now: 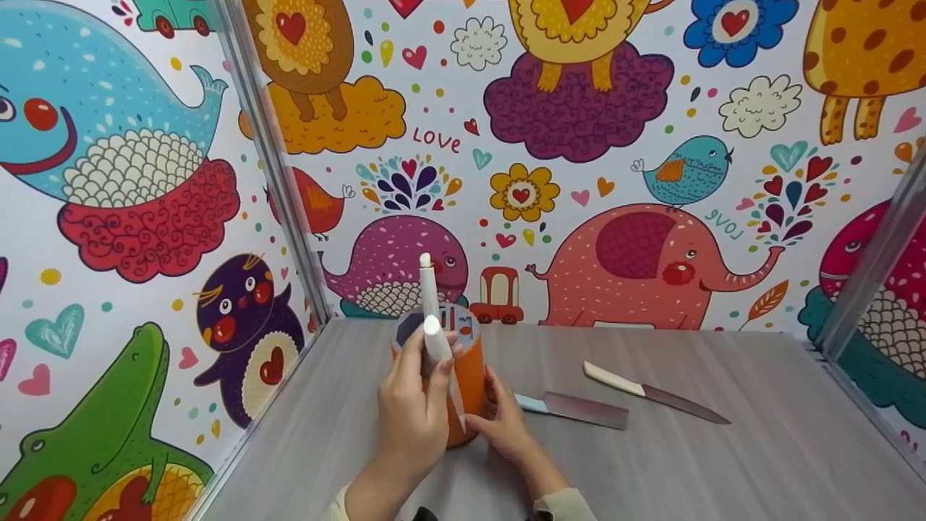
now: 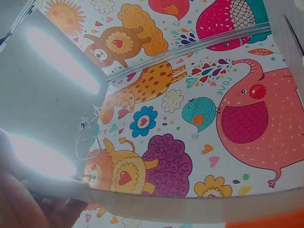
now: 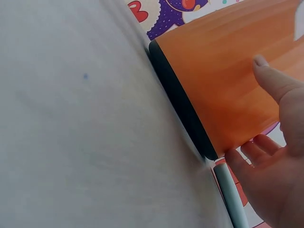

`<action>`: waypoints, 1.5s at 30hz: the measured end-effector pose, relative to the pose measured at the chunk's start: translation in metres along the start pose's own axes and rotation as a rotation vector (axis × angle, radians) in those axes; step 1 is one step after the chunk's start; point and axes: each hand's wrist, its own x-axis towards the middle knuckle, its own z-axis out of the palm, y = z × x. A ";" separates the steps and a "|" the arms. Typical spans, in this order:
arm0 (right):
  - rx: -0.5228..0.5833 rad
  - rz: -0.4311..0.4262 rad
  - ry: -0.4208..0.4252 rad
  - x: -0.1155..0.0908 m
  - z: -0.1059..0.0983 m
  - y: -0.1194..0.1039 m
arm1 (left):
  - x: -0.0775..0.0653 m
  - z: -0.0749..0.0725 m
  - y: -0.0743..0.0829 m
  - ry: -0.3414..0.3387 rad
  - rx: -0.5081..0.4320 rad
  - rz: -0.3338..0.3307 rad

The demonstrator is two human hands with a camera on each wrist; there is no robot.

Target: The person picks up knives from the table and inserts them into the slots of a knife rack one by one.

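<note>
An orange, round knife block (image 1: 472,373) with a grey slotted top stands upright on the table. My left hand (image 1: 412,405) grips a knife (image 1: 435,339) by its white handle, in front of the block, with the blade slanting downward. Behind it, a second white handle (image 1: 428,289) rises above the block's top; its lower part is hidden. My right hand (image 1: 510,427) holds the block's lower right side, thumb in front and fingers around the side. The right wrist view shows the block's dark base (image 3: 183,102) close to the fingers.
On the grey table (image 1: 723,477), right of the block, lie a cleaver (image 1: 586,410) with a pale handle and a pointed knife (image 1: 684,403) with a cream handle. Cartoon-printed panels (image 1: 615,174) stand at the back and sides.
</note>
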 end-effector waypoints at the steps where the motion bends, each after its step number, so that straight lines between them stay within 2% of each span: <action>1: -0.006 0.002 0.000 0.000 0.000 0.000 | 0.004 -0.002 0.002 0.010 0.000 0.023; 5: -0.019 0.019 -0.003 0.000 -0.001 -0.001 | 0.021 -0.009 0.011 0.032 0.000 0.086; 9: -0.006 0.048 -0.007 -0.001 -0.001 -0.003 | 0.038 -0.016 0.018 0.051 0.042 0.144; 12: -0.004 0.056 -0.011 -0.001 -0.001 -0.005 | 0.050 -0.018 0.021 0.067 0.061 0.171; 15: -0.006 0.058 -0.008 -0.002 -0.001 -0.006 | 0.058 -0.017 0.020 0.083 0.062 0.170; 20: -0.005 0.051 -0.010 -0.002 -0.001 -0.005 | 0.068 -0.009 0.008 0.100 0.056 0.128; 29: 0.051 0.100 -0.011 0.000 -0.005 -0.005 | 0.080 0.007 -0.027 0.128 -0.052 -0.070; 34: 0.087 0.111 -0.025 0.001 -0.007 -0.005 | 0.083 0.013 -0.044 0.127 -0.089 -0.157; 41: 0.072 0.066 -0.014 0.002 -0.006 -0.005 | 0.080 0.024 -0.063 0.109 -0.090 -0.200; 45: 0.054 0.046 -0.014 0.002 -0.006 -0.005 | 0.075 0.033 -0.072 0.087 -0.087 -0.199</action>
